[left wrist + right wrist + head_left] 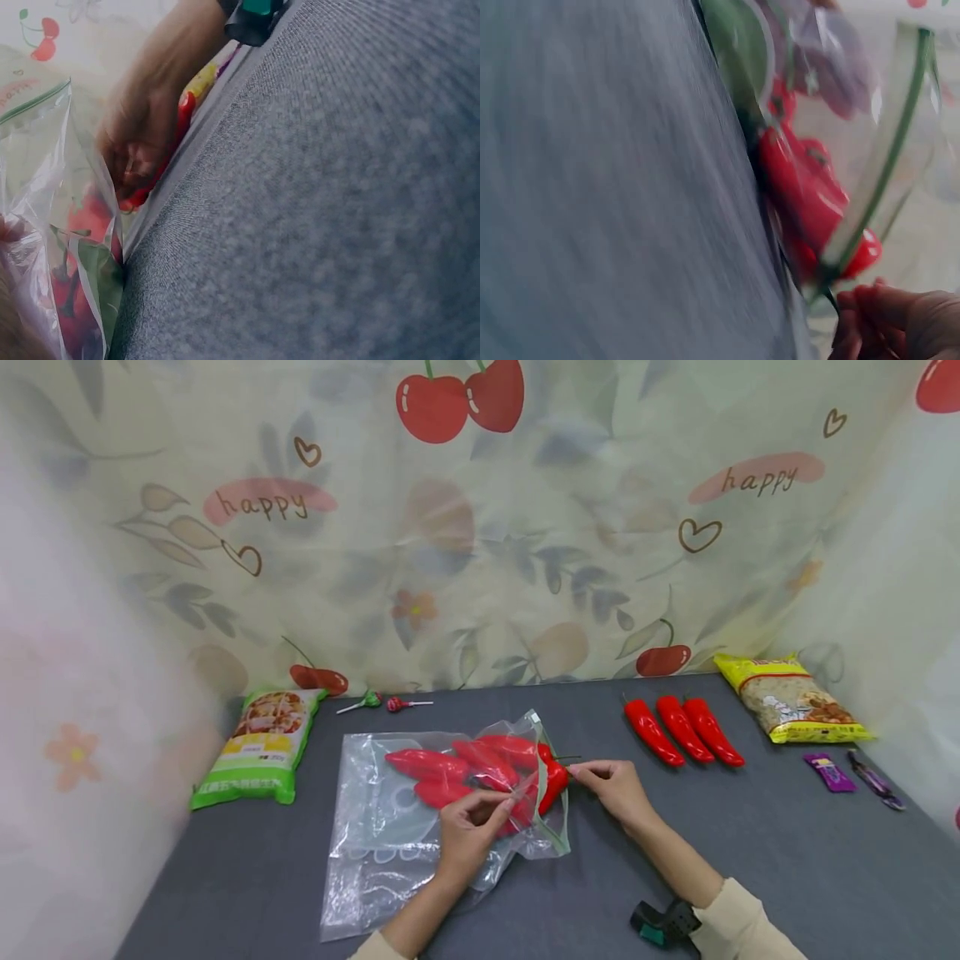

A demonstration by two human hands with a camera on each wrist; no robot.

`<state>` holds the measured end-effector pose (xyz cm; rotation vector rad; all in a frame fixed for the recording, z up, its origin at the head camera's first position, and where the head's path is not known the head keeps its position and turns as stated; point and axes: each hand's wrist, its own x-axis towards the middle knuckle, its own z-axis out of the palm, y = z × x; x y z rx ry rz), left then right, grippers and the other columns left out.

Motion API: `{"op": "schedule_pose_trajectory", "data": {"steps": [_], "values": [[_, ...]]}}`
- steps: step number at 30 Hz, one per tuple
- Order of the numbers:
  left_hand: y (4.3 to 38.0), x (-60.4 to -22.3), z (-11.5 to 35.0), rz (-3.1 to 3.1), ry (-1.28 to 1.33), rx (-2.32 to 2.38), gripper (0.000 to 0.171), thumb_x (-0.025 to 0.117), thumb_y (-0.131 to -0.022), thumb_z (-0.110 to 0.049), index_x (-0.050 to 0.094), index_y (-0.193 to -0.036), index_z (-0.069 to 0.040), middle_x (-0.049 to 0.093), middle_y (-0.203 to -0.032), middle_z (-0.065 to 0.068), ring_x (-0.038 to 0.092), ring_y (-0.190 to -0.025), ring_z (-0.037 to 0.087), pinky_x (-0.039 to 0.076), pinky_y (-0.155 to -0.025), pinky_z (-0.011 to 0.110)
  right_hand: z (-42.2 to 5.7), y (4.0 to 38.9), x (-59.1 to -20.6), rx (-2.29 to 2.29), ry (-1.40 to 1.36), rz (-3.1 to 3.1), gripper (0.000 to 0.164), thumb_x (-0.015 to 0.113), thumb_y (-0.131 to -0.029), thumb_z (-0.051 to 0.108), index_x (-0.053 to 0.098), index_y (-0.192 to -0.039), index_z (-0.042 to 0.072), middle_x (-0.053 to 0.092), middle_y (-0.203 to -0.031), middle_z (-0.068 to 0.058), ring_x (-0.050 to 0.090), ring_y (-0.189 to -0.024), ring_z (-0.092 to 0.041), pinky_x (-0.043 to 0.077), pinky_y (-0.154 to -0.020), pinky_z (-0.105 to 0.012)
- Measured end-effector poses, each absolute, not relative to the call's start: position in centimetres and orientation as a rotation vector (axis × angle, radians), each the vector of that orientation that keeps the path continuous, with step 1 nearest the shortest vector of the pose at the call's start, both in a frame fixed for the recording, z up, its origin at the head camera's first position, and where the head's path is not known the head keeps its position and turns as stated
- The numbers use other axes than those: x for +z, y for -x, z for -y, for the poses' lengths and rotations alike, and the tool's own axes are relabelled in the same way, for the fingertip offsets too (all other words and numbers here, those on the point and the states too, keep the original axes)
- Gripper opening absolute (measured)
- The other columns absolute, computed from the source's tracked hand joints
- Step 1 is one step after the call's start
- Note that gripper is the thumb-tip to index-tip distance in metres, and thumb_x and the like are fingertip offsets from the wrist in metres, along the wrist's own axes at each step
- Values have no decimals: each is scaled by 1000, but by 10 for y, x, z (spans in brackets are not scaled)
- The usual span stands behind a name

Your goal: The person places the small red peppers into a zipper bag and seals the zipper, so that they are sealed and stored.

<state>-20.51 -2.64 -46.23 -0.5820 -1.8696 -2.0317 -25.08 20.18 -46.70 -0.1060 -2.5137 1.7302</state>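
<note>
A clear zip bag [375, 885] lies on the dark cloth with several red chili peppers [427, 766] inside. My left hand [467, 835] pinches the plastic near the bag's mouth, thumb against fingers. At that mouth, which faces right with its green zip strip [553, 839], a red chili pepper [556, 783] is partly inside the bag. My right hand [617, 789] pinches this pepper's stem end; in the right wrist view the fingertips meet at a dark stem [831, 298]. Some peppers are blurred behind the plastic.
Three red chili peppers [688, 731] lie at the back right, near a yellow food packet [795, 702], a purple wrapped sweet [829, 772] and a dark slim wrapper [876, 779]. A green-white packet [262, 747] and two lollipops [371, 699] lie back left. A patterned curtain [480, 560] stands behind.
</note>
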Motion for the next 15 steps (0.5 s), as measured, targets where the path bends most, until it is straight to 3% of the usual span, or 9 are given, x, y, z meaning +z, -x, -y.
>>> {"op": "schedule_pose_trajectory", "data": {"steps": [4,9,13,15], "values": [[206,-464,27,1872,593,-2013,9,66,-78,6,66,-85,11,68,-81,26,66,-73,4,54,-64,17,-228,270,-456,1924,43,2248,39,63,-87,21,60,-113,-8,69,-85,16,61,-78,6,50,-72,-11],[205,-465,27,1878,577,-2009,8,67,-78,5,67,-85,10,68,-80,24,66,-71,5,54,-62,18,-269,301,-445,1993,110,1991,42,61,-88,11,51,-123,-9,68,-90,19,62,-82,9,48,-74,-6],[206,-465,27,1879,585,-2010,8,66,-78,6,67,-85,10,68,-80,25,66,-71,3,55,-62,18,-290,315,-445,1657,264,2250,41,59,-89,18,54,-125,0,66,-112,-1,55,-87,13,43,-74,-1],[206,-464,27,1878,585,-2014,9,66,-78,6,67,-85,10,68,-80,26,65,-71,2,54,-62,18,-296,319,-446,1539,296,2381,41,56,-91,19,52,-128,2,60,-123,-13,58,-97,3,44,-80,-5]]}}
